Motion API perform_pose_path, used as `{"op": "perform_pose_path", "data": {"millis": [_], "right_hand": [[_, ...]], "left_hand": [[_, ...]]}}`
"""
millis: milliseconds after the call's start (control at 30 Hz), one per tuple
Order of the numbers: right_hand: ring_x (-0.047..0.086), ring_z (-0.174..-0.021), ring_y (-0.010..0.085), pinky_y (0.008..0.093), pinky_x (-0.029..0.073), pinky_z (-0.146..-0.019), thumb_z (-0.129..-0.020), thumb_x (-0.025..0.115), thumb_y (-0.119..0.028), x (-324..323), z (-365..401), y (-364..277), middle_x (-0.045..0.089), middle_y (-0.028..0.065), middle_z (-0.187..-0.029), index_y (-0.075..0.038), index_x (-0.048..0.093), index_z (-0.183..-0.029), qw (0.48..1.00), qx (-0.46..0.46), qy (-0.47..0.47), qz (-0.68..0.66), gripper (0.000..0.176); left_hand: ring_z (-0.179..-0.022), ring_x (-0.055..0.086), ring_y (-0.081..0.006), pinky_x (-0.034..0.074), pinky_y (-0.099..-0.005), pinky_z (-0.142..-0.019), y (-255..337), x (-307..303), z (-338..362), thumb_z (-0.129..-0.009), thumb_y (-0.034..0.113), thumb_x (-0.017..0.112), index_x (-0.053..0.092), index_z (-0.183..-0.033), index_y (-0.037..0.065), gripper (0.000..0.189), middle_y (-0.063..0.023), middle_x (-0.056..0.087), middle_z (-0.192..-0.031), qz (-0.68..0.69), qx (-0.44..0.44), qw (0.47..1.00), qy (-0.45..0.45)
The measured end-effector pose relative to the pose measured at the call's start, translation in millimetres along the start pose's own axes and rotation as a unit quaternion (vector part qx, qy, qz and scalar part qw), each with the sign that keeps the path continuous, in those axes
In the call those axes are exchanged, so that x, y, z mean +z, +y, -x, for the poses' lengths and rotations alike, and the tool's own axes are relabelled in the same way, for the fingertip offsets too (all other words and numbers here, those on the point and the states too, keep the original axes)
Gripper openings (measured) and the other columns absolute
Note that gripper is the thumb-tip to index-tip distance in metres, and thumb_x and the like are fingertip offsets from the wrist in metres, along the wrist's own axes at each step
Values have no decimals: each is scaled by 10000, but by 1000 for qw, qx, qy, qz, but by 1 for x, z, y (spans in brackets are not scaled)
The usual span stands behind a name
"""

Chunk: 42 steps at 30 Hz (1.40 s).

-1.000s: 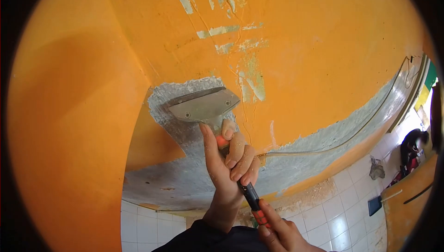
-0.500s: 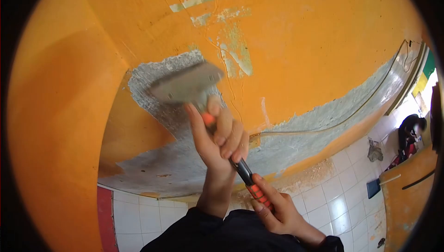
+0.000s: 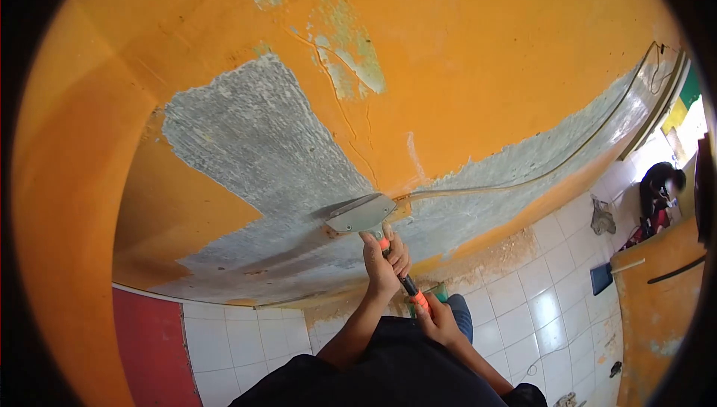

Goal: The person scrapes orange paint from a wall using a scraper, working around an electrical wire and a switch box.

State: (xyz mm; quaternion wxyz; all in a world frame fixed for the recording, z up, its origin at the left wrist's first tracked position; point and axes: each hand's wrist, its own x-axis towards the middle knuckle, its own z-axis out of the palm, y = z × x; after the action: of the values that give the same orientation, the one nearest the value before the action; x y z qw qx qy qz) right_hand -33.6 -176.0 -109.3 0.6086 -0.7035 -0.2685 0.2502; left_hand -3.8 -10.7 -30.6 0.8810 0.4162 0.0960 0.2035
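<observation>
Down the grey bare patch (image 3: 246, 123) the scraper (image 3: 362, 218) has come since half a second ago, from its far end to near the left end of the cable (image 3: 493, 190), and both hands have travelled nearer with it. The far part of the patch, covered by the tool before, now shows.

The left hand (image 3: 387, 263) grasps the handle close behind the head, its thumb along the left side and its fingers curled round the right. The right hand (image 3: 438, 321) is closed round the orange section (image 3: 420, 300) lower down, with a length of black grip bare between the two.

The handle's end is hidden by the right hand, and most of that hand's fingers are out of sight. Whether the blade touches the surface cannot be told. A green thing (image 3: 441, 292) behind the right hand is too covered to identify, and a person (image 3: 657, 190) far to the right is small and hard to make out.

The scraper's long axis slants from near right to far left, head at the far end; its wide blade lies crosswise, roughly left to right.
</observation>
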Motion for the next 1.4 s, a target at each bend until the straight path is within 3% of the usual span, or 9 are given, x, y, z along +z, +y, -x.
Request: {"op": "perform_pose_path", "data": {"millis": [400, 500, 700, 767, 1133, 1200, 1400], "right_hand": [[610, -552, 295, 356, 460, -530, -909, 567, -294, 2, 0, 15, 563, 144, -605, -37, 565, -947, 998, 1, 40, 39, 260], [611, -564, 313, 368, 469, -541, -901, 577, -292, 4, -4, 22, 571, 146, -615, -47, 574, -980, 994, 54, 29, 88, 257], [620, -588, 349, 395, 475, -538, -891, 582, -305, -4, -7, 13, 577, 159, -620, -53, 565, -955, 994, 17, 44, 94, 261], [620, -588, 351, 398, 475, -535, -891, 583, -310, -11, -21, 19, 580, 160, -621, -53, 567, -964, 994, 8, 40, 105, 268], [617, -598, 376, 426, 465, -520, -889, 583, -331, -28, -16, 8, 569, 167, -595, -59, 544, -945, 997, 24, -12, 77, 280], [606, -607, 395, 434, 458, -518, -888, 580, -336, -27, -9, 16, 565, 185, -620, -56, 544, -960, 990, 44, -22, 133, 291], [587, -616, 412, 446, 450, -525, -883, 582, -342, -26, -5, 23, 550, 207, -674, -41, 520, -903, 994, 28, -11, 109, 309]], "left_hand": [[-367, 211, -59, 222, -221, -330, -17, -8, 2, -881, 697, 261, 393, -831, 180, 536, 73, 234, -499, -22, -2, 999, 47], [-367, 210, -59, 221, -218, -330, -19, -9, 1, -877, 699, 269, 392, -829, 179, 536, 73, 233, -495, -20, 1, 999, 44], [-361, 204, -59, 210, -214, -330, -21, -7, -1, -875, 699, 276, 391, -824, 177, 537, 72, 230, -485, 6, 9, 999, 52], [-361, 203, -59, 205, -214, -334, -16, -5, -7, -872, 701, 276, 392, -824, 177, 539, 70, 234, -484, 11, 29, 999, 7], [-376, 219, -59, 215, -211, -345, -17, 10, -3, -866, 709, 277, 394, -828, 178, 545, 70, 240, -494, 21, 27, 998, 57], [-378, 224, -59, 216, -212, -343, -24, 5, 3, -866, 710, 277, 392, -826, 179, 545, 71, 243, -496, 10, 21, 997, 75], [-379, 228, -58, 216, -214, -340, -28, 1, 0, -863, 715, 282, 382, -813, 181, 546, 72, 248, -499, 21, 14, 996, 82]]}}
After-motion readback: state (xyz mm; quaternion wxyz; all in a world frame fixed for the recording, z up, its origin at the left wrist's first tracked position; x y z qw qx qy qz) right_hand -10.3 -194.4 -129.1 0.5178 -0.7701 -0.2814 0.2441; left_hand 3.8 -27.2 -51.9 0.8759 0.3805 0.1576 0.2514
